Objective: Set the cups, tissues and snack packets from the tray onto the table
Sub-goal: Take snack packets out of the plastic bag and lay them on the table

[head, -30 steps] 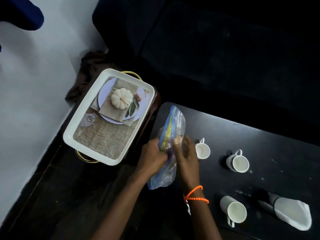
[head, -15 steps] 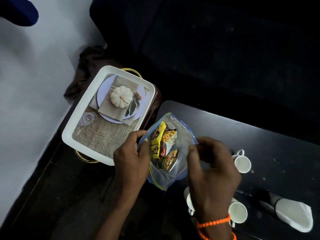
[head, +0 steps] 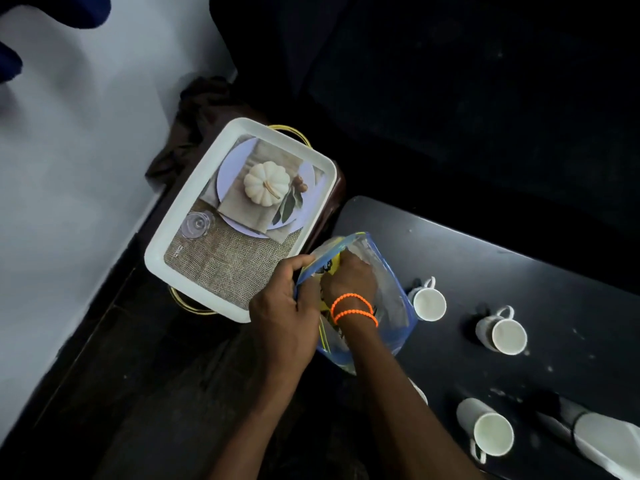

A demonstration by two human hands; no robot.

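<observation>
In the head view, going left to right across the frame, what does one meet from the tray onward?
White tray → left hand holding the bag's rim → right hand reaching into the clear zip bag → cup beside the bag → cup further right → folded white tissues at the right edge.

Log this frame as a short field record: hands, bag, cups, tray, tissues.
left hand: grips the bag's open rim
right hand: inside the bag, fingers hidden
bag: clear zip bag, open, at the table's near-left corner, yellow packet visible inside
cups: three white in full view on the table; a fourth may sit behind the right forearm
tray: white, off the table, no loose items visible
tissues: on the table, lower right
</observation>
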